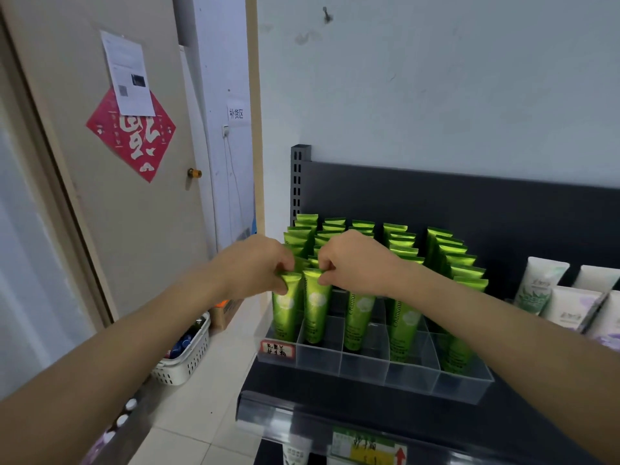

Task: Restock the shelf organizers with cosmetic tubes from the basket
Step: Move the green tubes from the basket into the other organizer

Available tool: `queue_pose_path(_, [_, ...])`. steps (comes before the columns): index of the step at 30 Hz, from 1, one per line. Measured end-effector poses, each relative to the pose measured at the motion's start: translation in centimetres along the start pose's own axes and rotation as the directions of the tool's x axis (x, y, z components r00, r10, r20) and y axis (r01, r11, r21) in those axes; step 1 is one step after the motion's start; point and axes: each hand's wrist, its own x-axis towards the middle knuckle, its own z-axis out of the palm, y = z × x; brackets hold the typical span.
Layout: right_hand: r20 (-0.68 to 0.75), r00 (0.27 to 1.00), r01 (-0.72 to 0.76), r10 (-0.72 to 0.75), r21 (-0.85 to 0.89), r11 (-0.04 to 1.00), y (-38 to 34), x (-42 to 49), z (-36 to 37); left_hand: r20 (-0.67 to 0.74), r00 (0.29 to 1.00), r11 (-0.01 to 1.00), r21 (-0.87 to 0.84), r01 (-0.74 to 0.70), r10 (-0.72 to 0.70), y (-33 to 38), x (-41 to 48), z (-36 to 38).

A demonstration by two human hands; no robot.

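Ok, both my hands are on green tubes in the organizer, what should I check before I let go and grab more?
1. Left hand pinches the leftmost lane's front tube by its crimped top: ok.
2. Right hand pinches the second lane's front tube likewise: ok.
3. Both tubes stand upright inside the clear organizer: ok.
4. Free cells show along the organizer's front edge: ok.
5. White basket on the floor to the left has green tubes left: cannot tell.
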Motion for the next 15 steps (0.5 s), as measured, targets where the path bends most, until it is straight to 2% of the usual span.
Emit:
queue_pose_path(5, [-0.006,1.000,-0.016,0.016,-0.018,1.000,0.1,0.2,-0.1,-0.076,0.997,1.000,0.021,0.003,-0.002,-0.2,0.8,0.3])
queue_pose_path(11, [-0.011,1.000,-0.020,0.020,-0.017,1.000,0.3,0.1,-0.6,-0.056,0.998,0.999,-0.035,-0.009,0.007,-0.4,0.8,-0.1])
queue_pose_path(15, [-0.118,0.991,-0.053,0.062,0.074,0.996,1.0,0.9,-1.3,-0.234,0.972,0.994,-0.105,-0.009,-0.016,-1.2,1.2,-0.9])
